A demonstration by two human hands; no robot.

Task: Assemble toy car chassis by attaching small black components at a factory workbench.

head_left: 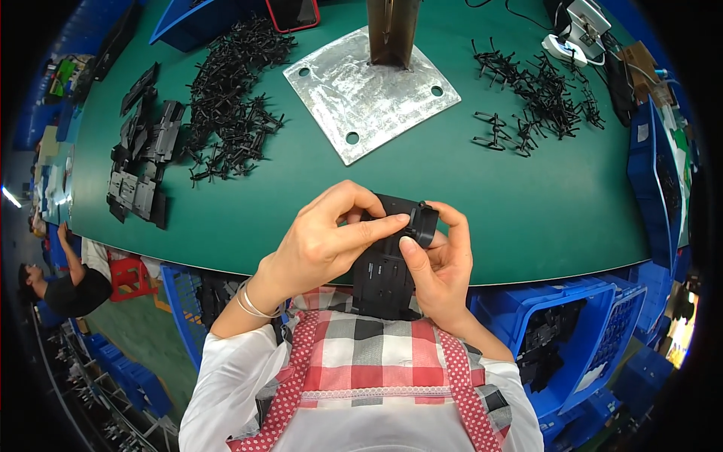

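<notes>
Close to my body, over the table's front edge, both my hands are on a flat black plastic part (382, 282) with a raised, curved end. My right hand (443, 267) grips that end between thumb and fingers. My left hand (324, 233) is closed at the part's upper end, its index finger pressing beside the curved piece. Whether a smaller piece sits under that fingertip is hidden. At the left of the table lies a stack of similar flat black parts (143, 162). Beside it is a large heap of small branched black pieces (233, 98).
A metal base plate (361, 105) with an upright post (393, 34) stands mid-table. More branched black pieces (546, 94) lie right. A red-edged phone (294, 13) and blue bin (188, 26) are at the back. Blue crates (561, 301) stand below the edge; a person (71, 282) is far left.
</notes>
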